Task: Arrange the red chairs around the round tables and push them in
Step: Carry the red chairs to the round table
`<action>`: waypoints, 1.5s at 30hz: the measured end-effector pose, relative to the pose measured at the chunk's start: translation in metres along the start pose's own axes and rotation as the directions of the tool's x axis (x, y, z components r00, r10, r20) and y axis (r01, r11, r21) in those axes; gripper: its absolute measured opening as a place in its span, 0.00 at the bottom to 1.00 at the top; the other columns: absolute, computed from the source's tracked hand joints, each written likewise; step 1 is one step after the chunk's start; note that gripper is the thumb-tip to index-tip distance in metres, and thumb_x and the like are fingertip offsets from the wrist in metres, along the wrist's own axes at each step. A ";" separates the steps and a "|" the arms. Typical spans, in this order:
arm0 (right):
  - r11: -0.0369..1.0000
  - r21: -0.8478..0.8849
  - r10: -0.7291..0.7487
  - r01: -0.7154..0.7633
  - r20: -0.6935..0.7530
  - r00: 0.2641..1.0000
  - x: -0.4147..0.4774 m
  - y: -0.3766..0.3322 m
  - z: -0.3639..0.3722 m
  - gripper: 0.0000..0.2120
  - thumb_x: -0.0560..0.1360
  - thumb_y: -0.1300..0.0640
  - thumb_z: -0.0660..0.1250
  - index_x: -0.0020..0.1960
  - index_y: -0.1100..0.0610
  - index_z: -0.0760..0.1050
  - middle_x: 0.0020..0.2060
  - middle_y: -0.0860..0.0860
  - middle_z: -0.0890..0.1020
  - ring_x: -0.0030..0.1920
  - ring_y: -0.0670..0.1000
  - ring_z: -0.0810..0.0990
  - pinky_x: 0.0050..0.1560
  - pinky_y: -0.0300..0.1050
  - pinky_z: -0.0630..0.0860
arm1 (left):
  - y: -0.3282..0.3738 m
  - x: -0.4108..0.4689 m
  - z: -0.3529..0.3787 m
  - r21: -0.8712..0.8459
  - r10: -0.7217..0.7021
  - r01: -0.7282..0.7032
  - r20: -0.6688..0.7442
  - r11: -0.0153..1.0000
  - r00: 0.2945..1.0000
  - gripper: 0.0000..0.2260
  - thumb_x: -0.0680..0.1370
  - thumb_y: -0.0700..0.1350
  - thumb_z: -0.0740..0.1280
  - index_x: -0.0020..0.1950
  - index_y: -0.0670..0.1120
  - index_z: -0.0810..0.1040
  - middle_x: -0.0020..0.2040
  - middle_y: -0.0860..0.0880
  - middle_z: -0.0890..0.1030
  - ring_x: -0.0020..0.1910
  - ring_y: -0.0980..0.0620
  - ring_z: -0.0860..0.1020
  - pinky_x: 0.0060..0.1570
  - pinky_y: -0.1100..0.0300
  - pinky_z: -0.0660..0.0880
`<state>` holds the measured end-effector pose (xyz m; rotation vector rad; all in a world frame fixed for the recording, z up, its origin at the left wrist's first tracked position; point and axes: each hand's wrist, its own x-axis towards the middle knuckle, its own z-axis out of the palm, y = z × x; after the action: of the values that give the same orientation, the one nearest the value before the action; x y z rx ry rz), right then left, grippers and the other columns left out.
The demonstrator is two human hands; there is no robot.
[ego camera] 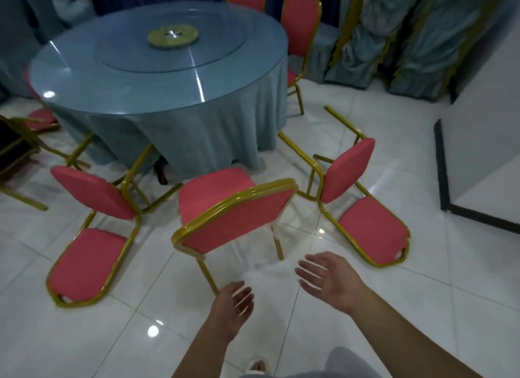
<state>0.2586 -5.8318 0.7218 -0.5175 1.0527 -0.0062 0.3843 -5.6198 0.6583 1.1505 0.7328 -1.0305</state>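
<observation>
- Red pads and gold tube frames mark every chair; the mid chair (236, 220) stands on its legs, back toward the person and seat facing the table (157, 68).
- Its seat front sits near the tablecloth but is not under the rim, so by my reading it is lined up and not yet pushed in.
- Left hand (233, 307) and right hand (329, 279) hover near of that backrest, apart from it. Both are slack with fingers spread, grasping nothing.
- Palms turn inward toward each other, a pose that suits taking the backrest by its two sides, or having just let it go; I cannot tell which.
- The left chair (90, 237) lies on its back on the tiles, backrest flat and near, seat raised, legs pointing toward the table.
- The right chair (363, 208) lies the same way at the table's near right, so both need righting before they can be tucked in.
- Two far chairs (301, 25) stand upright against the far right rim, already close in, which probably shows the spacing wanted.
- Another chair (42, 115) shows partly at the left, half hidden by the cloth.
- The glossy floor (394, 335) should let the legs slide, though a hard shove may skew the mid chair.
</observation>
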 end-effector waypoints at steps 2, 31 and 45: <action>0.994 0.113 0.025 -0.011 -0.122 0.992 0.006 -0.013 -0.057 0.12 0.72 0.59 0.68 0.53 0.63 0.77 0.58 0.61 0.82 0.53 0.62 0.83 0.53 0.55 0.78 | -0.014 0.009 0.035 0.075 -0.028 0.029 -0.012 0.997 1.000 0.10 0.79 0.41 0.66 0.57 0.37 0.79 0.50 0.38 0.81 0.44 0.42 0.78 0.41 0.53 0.77; 1.000 0.002 0.011 -0.011 -0.448 0.894 0.075 -0.454 -0.461 0.10 0.76 0.53 0.64 0.53 0.58 0.77 0.54 0.56 0.83 0.55 0.58 0.81 0.57 0.54 0.74 | -0.138 0.178 0.543 0.851 -0.012 0.049 -0.050 0.523 0.999 0.06 0.80 0.42 0.66 0.55 0.41 0.76 0.50 0.41 0.78 0.48 0.44 0.75 0.50 0.51 0.73; 0.747 -0.635 -0.098 -0.196 -0.397 0.913 0.214 -0.651 -0.517 0.20 0.76 0.54 0.68 0.66 0.59 0.71 0.59 0.56 0.73 0.59 0.58 0.72 0.57 0.55 0.74 | -0.164 0.209 0.656 0.517 0.144 0.040 -0.311 0.855 0.939 0.06 0.80 0.43 0.66 0.56 0.43 0.77 0.49 0.43 0.78 0.44 0.47 0.77 0.47 0.52 0.76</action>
<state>0.0927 -6.6672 0.6118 -1.1827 1.4858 0.3411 0.2870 -6.3175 0.5927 1.8453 0.7034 -1.0221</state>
